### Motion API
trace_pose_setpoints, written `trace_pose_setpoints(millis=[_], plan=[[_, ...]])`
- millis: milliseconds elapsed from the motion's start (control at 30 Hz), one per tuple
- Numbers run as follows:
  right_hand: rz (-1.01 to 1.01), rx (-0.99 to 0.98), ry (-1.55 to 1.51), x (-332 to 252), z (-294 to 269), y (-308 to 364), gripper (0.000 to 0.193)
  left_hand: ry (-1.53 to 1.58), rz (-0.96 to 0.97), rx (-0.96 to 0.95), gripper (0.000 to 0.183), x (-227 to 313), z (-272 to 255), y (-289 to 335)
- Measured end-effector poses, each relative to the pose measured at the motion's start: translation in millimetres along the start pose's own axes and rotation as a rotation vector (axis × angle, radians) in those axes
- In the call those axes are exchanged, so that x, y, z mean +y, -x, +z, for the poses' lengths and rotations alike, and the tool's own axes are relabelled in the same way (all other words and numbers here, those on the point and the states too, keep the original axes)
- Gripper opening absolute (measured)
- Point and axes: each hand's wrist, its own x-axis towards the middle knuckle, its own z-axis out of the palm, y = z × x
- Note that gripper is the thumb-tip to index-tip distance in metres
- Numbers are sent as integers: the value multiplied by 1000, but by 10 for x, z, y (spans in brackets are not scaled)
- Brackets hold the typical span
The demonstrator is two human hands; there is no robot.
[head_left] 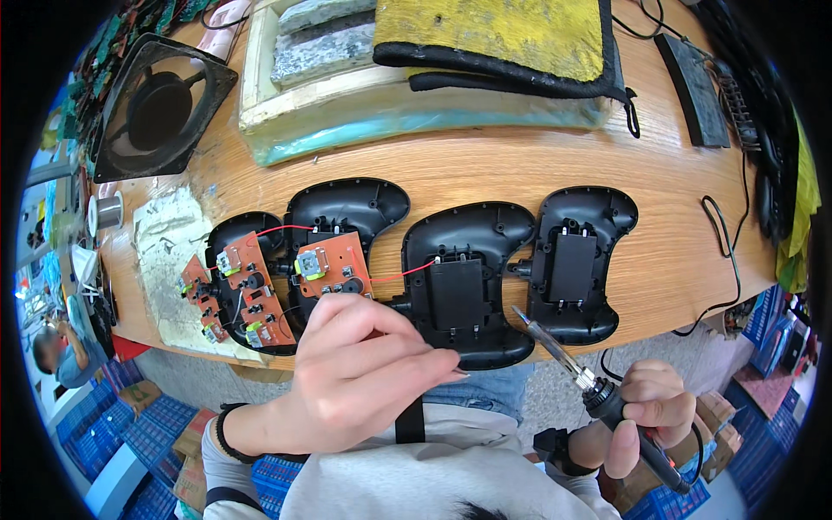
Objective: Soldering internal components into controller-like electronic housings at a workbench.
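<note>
My right hand [652,407] grips the dark handle of a soldering iron [579,373], whose tip points up and left toward the gap between two black game-controller shell halves. My left hand [355,377] is closed in a pinch, with a short end of thin silvery wire [462,373] showing at its fingertips. It covers the lower part of an orange-brown circuit board [334,260]. A red wire joins this board to the battery box of one shell half [468,286]. Another shell half [582,264] lies to the right, with no board on it. Further left are more boards [251,290].
A white wooden frame [260,113] with a yellow cloth [503,35] stands at the back. At far left are a black fan-like frame [160,108] and a wire spool [106,211]. A dark soldering-iron stand [693,91] with a coil is at far right, near a black cable [732,260].
</note>
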Motion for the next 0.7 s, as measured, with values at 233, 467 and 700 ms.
trace_pose_setpoints(millis=[233, 467, 700], plan=[[36, 20, -18, 40, -13, 50, 22, -153, -26, -39, 25, -13, 105, -65], [49, 36, -48, 30, 13, 50, 21, -148, -54, -37, 22, -16, 149, -48], [48, -37, -82, 49, 33, 49, 21, -187, -84, -57, 21, 31, 165, -130]])
